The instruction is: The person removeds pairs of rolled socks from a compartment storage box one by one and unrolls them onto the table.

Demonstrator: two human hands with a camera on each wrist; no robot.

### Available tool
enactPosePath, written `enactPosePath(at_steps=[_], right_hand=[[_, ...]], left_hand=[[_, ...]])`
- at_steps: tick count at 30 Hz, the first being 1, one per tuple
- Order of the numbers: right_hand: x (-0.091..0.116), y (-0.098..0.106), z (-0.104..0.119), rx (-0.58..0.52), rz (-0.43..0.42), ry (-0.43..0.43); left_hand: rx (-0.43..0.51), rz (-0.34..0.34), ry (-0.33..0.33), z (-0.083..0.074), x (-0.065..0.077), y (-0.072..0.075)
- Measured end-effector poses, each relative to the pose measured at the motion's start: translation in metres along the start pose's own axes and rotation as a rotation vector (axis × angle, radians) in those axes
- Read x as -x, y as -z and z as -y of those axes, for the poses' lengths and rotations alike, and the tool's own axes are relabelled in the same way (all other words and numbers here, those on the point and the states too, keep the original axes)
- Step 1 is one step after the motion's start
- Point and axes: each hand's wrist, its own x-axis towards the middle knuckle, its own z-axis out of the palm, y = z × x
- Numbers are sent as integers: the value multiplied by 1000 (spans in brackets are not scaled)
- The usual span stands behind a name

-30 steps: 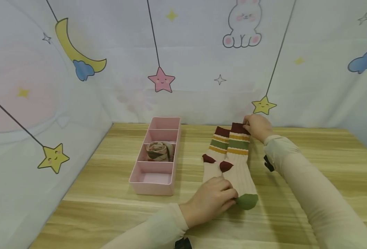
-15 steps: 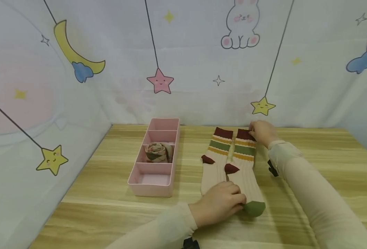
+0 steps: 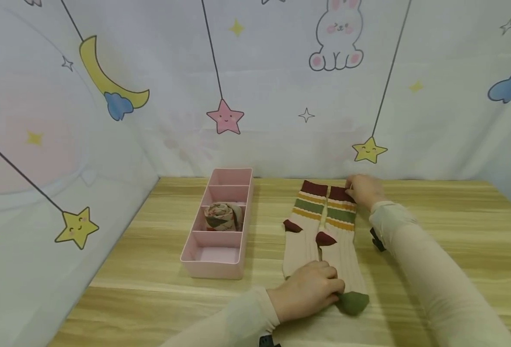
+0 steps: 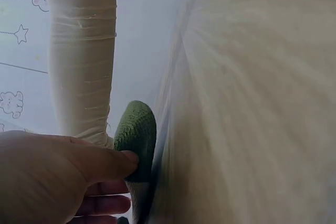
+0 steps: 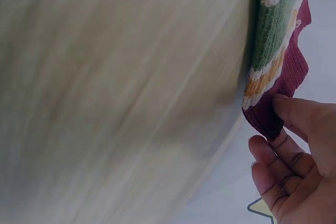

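Two cream ribbed socks with maroon cuffs, maroon heels and green and mustard stripes lie side by side, cuffs away from me. My left hand (image 3: 309, 291) reaches across the left sock (image 3: 300, 246) and pinches the green toe (image 4: 135, 129) of the right sock (image 3: 342, 262). At that sock's far end my right hand (image 3: 365, 190) holds the corner of the maroon cuff (image 5: 268, 116) between thumb and fingers. The left sock's toe is mostly hidden behind my left hand.
Left of the socks stands a pink divided box (image 3: 212, 270). One of its middle compartments holds a rolled patterned cloth bundle (image 3: 222, 217). A printed fabric backdrop (image 3: 272, 144) rises behind the wood-grain table (image 3: 142, 250).
The right sock has shifted to the right and slightly toward me, held at both ends. Its cuff, which overlapped the left sock's cuff, now lies beside it with a narrow gap.
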Motion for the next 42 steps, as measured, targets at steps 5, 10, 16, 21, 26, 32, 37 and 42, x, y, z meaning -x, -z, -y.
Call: enactPosePath(at_steps=[5, 10, 16, 21, 26, 32, 37, 42], right_hand=[[2, -4, -3, -22, 19, -6], [5, -4, -2, -26, 29, -1], [7, -3, 0, -10, 36, 14], [8, -1, 0, 2, 36, 19], [10, 0, -2, -9, 25, 12], [12, 3, -1, -68, 26, -14], [14, 7, 0, -86, 21, -14], [15, 14, 6, -99, 0, -7]], left_hand=[[21, 17, -6, 0, 1, 0], [43, 44, -3, 1, 1, -1], [80, 54, 15, 3, 3, 2], [70, 38, 33, 6, 4, 11], [43, 39, 40, 10, 5, 21], [86, 56, 42, 18, 7, 38], [117, 32, 42, 27, 10, 57], [160, 9, 72, 39, 16, 75]])
